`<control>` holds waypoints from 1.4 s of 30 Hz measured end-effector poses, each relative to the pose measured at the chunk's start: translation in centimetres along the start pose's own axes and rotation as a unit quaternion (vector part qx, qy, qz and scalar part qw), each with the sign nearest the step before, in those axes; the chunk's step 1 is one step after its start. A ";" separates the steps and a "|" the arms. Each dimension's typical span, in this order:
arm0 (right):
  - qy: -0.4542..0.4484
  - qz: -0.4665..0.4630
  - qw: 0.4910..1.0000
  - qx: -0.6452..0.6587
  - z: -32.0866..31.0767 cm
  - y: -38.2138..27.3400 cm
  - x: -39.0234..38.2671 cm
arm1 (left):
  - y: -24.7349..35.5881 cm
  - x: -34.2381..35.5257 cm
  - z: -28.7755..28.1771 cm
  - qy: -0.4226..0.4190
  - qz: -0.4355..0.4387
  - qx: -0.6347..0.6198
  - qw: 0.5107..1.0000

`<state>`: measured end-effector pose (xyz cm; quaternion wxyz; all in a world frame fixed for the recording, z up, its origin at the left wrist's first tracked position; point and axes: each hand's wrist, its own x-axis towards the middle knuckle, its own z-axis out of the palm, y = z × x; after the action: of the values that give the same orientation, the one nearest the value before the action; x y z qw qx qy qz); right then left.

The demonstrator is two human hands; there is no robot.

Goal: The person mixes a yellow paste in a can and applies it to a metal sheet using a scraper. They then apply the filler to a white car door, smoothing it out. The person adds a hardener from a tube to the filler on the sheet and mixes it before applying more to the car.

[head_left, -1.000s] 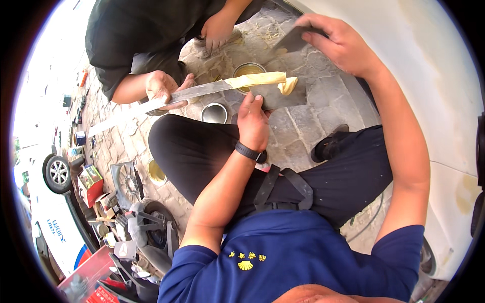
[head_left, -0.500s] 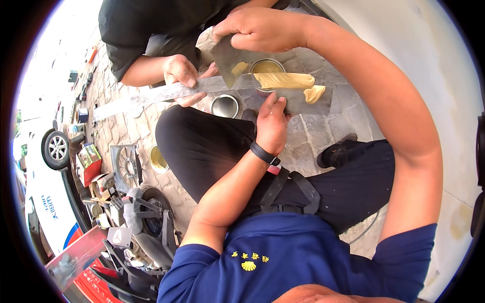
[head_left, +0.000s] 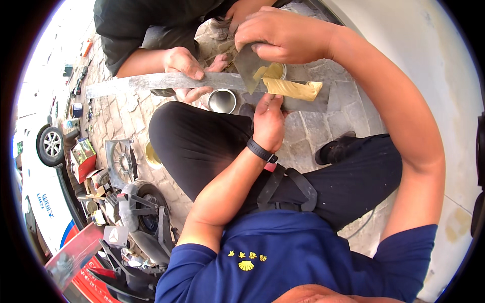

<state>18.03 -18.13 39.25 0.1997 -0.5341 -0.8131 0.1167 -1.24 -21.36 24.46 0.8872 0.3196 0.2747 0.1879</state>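
Observation:
My left hand [head_left: 269,121], with a black band at the wrist, grips the near edge of a flat grey mixing plate [head_left: 321,103]. A thick slab of yellow putty [head_left: 293,89] lies on this plate. From the far side my right hand [head_left: 285,38] pinches a thin grey putty spreader [head_left: 245,65] by its top edge. The spreader is tilted, and yellow putty clings to its lower right side next to the slab. Another person's hand [head_left: 184,64] holds a long pale flat strip [head_left: 134,82] that reaches to the spreader.
An open round tin [head_left: 223,101] stands on the stone paving by my knee; another tin [head_left: 278,70] is partly hidden behind the putty. A pale car panel [head_left: 429,65] rises on my right. Car parts, boxes and a wheel [head_left: 150,202] crowd the left.
My right hand and the spreader have moved right, over the plate. The two putty lumps are now one smoother slab, with more putty on the spreader. The strip has shifted left.

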 end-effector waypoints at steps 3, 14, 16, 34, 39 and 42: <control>0.005 0.004 1.000 0.002 0.1 -0.2 -0.6 | 0.4 -0.2 0.5 0.017 0.005 0.008 1.000; 0.006 0.013 0.999 0.030 0.5 0.5 -0.8 | -0.7 0.3 -0.6 -0.030 0.007 0.003 1.000; -0.002 0.014 1.000 0.019 0.4 0.3 -1.3 | -0.7 0.4 -0.6 -0.024 0.002 0.008 1.000; -0.070 0.098 0.991 0.062 0.6 1.9 -5.9 | -0.5 0.5 -0.2 -0.034 0.015 -0.024 0.999; -0.082 0.119 0.988 0.054 0.5 2.0 -7.5 | -0.7 0.7 -0.4 -0.049 0.023 -0.033 0.998; -0.065 0.120 0.989 0.054 0.6 1.9 -8.6 | -0.7 0.7 -0.2 -0.045 0.023 -0.036 0.998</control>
<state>22.31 -25.27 36.22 0.1594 -0.6073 -0.7472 0.2177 -0.73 -21.43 23.61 0.9050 0.3015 0.2206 0.2035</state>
